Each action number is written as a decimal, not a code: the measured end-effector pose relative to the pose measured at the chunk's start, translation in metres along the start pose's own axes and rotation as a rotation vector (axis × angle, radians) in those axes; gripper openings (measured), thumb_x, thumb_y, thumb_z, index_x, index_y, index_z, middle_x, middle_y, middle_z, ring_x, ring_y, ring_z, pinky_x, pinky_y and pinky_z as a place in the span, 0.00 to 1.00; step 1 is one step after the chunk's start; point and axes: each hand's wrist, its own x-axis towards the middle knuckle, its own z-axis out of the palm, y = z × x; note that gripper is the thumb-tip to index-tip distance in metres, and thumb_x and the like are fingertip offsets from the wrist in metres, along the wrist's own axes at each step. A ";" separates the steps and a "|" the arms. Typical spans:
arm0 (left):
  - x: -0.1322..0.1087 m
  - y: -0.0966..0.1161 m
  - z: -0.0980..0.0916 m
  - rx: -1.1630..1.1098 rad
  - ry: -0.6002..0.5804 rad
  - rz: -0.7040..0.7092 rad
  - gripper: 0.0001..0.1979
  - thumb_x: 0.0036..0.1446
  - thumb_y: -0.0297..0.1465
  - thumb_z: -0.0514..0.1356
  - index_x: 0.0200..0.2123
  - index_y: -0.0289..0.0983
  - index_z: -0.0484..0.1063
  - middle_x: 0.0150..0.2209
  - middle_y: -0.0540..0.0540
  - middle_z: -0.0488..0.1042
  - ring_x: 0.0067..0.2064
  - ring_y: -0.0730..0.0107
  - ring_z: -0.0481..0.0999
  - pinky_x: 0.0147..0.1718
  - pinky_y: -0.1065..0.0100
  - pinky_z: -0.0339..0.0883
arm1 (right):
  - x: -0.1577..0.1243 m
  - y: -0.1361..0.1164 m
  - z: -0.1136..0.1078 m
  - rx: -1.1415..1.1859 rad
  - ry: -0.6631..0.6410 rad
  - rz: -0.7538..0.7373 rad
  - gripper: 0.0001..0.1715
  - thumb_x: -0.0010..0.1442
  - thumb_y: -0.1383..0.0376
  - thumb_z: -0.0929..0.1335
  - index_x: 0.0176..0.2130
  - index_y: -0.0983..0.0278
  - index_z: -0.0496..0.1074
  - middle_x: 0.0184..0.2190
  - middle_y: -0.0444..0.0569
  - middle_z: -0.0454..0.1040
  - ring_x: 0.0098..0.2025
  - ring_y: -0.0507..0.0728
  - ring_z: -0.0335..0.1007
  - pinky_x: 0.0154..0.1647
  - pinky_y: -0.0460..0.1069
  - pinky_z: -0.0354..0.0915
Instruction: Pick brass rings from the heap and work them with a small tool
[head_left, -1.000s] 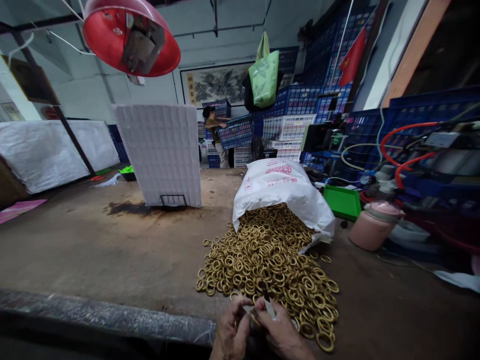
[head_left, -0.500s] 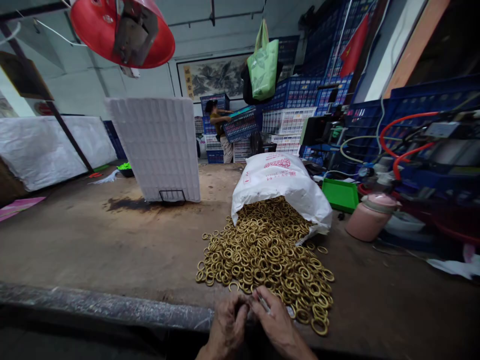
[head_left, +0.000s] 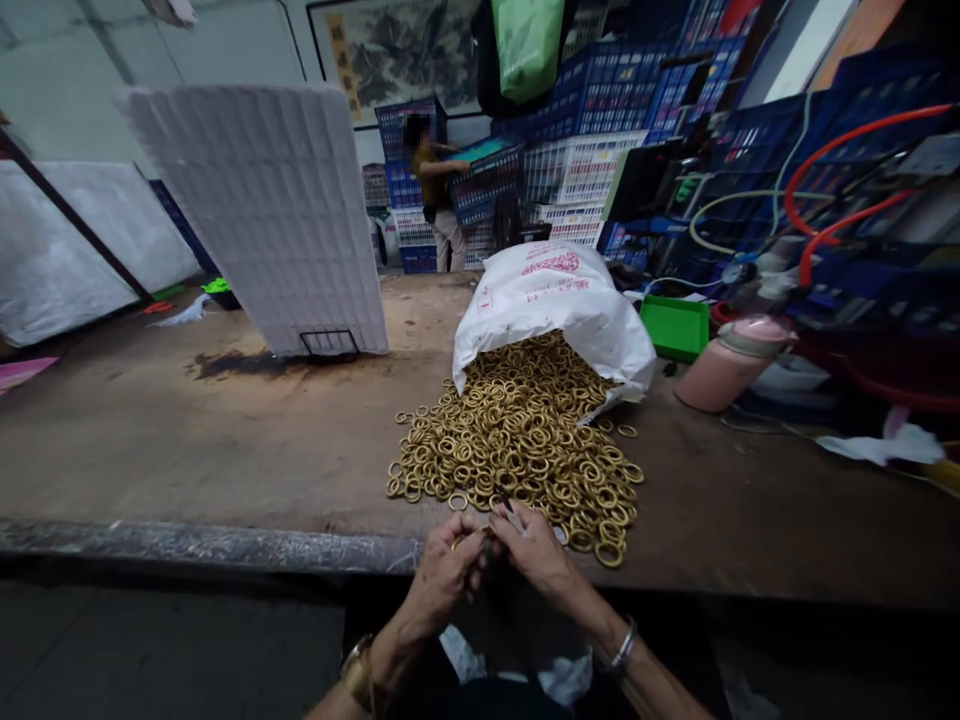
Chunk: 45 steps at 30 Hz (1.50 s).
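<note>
My left hand (head_left: 448, 562) is closed at the near table edge, fingers pinching what looks like a gold-coloured ring, mostly hidden by the fingers. Against it, my right hand (head_left: 531, 548) is closed around a slim metal tool (head_left: 514, 518) with a dark tip; its exact kind is unclear. Just beyond both hands spreads a heap of gold-coloured rings (head_left: 517, 440). They spill from the open mouth of a white woven sack (head_left: 551, 290) with red print, lying on its side.
A tall white ribbed panel (head_left: 262, 220) stands on the brown table (head_left: 300, 430) at left. To the right are a green tray (head_left: 675, 328), a pink canister (head_left: 724, 370) and orange hoses (head_left: 806, 190). Behind, a person (head_left: 435, 190) holds a blue crate (head_left: 487, 180) by stacked crates.
The view has tilted downward, bringing my forearms and bracelets into sight. My hands stay together by the heap, and the tool remains in my right hand. The person behind still holds the crate.
</note>
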 end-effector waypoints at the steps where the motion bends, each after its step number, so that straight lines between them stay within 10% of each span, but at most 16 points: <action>1: 0.000 -0.003 -0.001 -0.027 -0.016 -0.013 0.13 0.49 0.40 0.57 0.27 0.36 0.63 0.18 0.55 0.61 0.15 0.83 0.56 0.13 0.78 0.48 | 0.000 -0.001 0.000 0.002 0.001 0.003 0.11 0.53 0.60 0.59 0.23 0.63 0.59 0.18 0.38 0.59 0.21 0.47 0.53 0.23 0.43 0.53; 35: -0.023 -0.014 -0.009 -0.004 0.152 0.032 0.16 0.50 0.43 0.56 0.25 0.37 0.58 0.17 0.57 0.61 0.14 0.84 0.56 0.12 0.79 0.51 | -0.014 0.011 0.017 -0.777 -0.085 -0.170 0.18 0.45 0.75 0.58 0.37 0.64 0.64 0.25 0.45 0.70 0.26 0.52 0.62 0.26 0.45 0.47; 45: -0.032 -0.016 -0.026 -0.516 0.172 -0.163 0.20 0.40 0.46 0.62 0.22 0.35 0.63 0.19 0.54 0.64 0.13 0.84 0.55 0.11 0.79 0.46 | 0.007 0.012 0.039 -0.923 0.065 -0.144 0.25 0.47 0.77 0.59 0.45 0.62 0.62 0.37 0.49 0.72 0.38 0.55 0.67 0.36 0.46 0.53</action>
